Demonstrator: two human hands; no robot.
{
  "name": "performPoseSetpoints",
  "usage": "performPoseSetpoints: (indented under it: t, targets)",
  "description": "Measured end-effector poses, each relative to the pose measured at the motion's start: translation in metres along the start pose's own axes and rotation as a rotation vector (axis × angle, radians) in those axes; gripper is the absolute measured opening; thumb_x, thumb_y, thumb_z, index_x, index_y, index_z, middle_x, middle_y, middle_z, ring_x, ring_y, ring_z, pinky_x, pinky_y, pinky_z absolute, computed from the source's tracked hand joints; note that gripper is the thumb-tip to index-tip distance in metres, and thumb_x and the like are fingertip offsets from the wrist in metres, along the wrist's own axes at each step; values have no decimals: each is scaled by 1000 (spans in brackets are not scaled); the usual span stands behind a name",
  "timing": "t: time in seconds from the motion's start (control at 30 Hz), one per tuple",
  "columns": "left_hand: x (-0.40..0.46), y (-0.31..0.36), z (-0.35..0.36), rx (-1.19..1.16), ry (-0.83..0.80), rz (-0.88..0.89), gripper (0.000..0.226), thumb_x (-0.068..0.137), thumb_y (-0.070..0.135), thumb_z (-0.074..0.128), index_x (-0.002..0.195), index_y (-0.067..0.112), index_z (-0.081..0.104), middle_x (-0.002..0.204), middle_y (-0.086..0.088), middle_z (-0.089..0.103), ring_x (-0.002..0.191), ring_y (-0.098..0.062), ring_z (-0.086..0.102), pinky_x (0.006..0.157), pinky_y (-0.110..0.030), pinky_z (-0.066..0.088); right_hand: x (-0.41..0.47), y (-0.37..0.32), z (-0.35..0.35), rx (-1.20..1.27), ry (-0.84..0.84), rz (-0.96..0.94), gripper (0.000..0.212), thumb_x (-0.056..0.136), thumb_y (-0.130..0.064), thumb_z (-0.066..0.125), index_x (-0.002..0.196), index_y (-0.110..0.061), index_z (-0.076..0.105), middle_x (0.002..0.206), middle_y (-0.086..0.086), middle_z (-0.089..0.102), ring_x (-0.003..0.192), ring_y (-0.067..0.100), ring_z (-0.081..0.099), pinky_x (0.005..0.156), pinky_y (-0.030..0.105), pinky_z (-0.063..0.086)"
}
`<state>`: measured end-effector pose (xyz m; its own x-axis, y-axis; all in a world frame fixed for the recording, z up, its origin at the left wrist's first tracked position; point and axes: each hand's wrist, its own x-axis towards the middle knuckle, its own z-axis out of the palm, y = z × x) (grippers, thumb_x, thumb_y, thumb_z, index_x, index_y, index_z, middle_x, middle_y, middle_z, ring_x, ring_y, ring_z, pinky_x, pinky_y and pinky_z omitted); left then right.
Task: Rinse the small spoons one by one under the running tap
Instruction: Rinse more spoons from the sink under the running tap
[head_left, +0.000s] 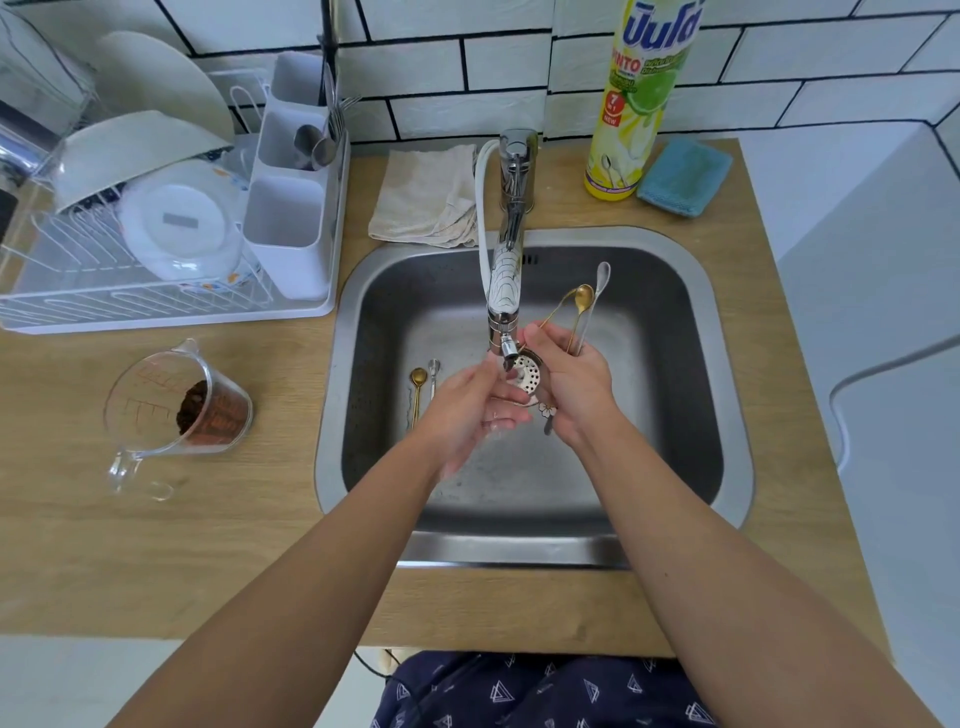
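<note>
I'm gripping a bundle of small spoons (582, 306) in my right hand (574, 387); my left hand (470, 410) is cupping under the tap (506, 291), its grasp unclear. Two spoons (423, 387) are lying in the sink (675, 364).

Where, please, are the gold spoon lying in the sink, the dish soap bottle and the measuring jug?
gold spoon (418, 377): head view, on its bowl.
dish soap bottle (636, 111): head view, on its yellow label.
measuring jug (156, 387): head view, on its clear wall.

Your right hand (569, 387) grips a bunch of spoons (584, 306) over the sink (691, 322); your left hand (467, 410) is cupped under the tap (506, 291). Two more spoons (423, 384) lie in the basin.
</note>
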<state>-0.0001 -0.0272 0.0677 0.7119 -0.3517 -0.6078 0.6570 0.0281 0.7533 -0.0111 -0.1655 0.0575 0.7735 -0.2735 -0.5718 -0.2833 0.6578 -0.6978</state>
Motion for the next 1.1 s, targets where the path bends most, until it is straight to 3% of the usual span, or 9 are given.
performPoseSetpoints:
  t: [0.17,0.33,0.47,0.53,0.7,0.8,0.9,1.0,1.1]
  targets:
    - [-2,-6,-6,246,2,104,30,106,34,49,102,11,68,76,-1,73,67,-20,72,63,-24,54,-3,3,-3,-124,42,2,13,91,-14,79,83,-13,69,72,1,78,36,2,55,33,16,39]
    - [-4,-7,-4,247,98,95,33,102,34,58,83,8,68,61,-5,67,49,-18,60,54,-27,48,-5,4,1,-145,24,-3,14,94,-16,76,81,-14,72,67,0,76,35,1,53,33,17,38]
    - [-9,-8,0,106,-58,53,19,105,17,51,108,6,66,86,-6,78,78,-18,77,66,-23,57,-5,1,2,-43,44,49,11,94,-15,76,97,-9,68,79,3,80,51,10,69,43,22,52]
    - [-10,-7,1,112,-54,37,19,105,17,51,110,6,67,88,-9,78,81,-20,77,66,-23,58,-6,1,1,-66,29,58,11,93,-16,77,97,-11,67,71,-1,78,41,5,60,37,18,44]
    - [-5,-4,-1,227,73,60,33,104,31,55,91,4,68,66,-6,68,51,-19,63,54,-25,49,-10,5,6,-287,-13,61,7,90,-21,80,90,-15,78,61,-5,65,38,5,42,35,20,29]
    - [-4,-4,-2,185,1,73,26,107,22,46,103,6,67,73,-2,69,55,-14,60,60,-25,48,-8,3,5,-262,-16,49,28,93,-25,77,66,-30,81,66,-3,72,37,5,40,37,21,28]
    - [-5,-3,-7,197,-39,58,25,107,20,46,111,7,67,77,-2,71,58,-14,61,63,-27,48,-8,3,1,-252,-31,50,29,94,-27,76,65,-31,81,72,-2,74,38,6,36,38,22,26]
    - [-4,-2,-10,313,43,92,33,104,35,54,92,9,70,67,-4,68,48,-14,54,53,-25,44,-10,5,3,-239,-54,71,26,95,-23,74,70,-24,78,48,-11,59,33,3,31,34,19,24]
    - [-2,-4,-10,380,157,106,42,98,48,59,77,13,67,56,-2,60,41,-11,42,47,-24,36,-10,3,4,-210,-48,39,29,97,-22,72,69,-25,77,51,-10,62,34,2,36,34,18,25]
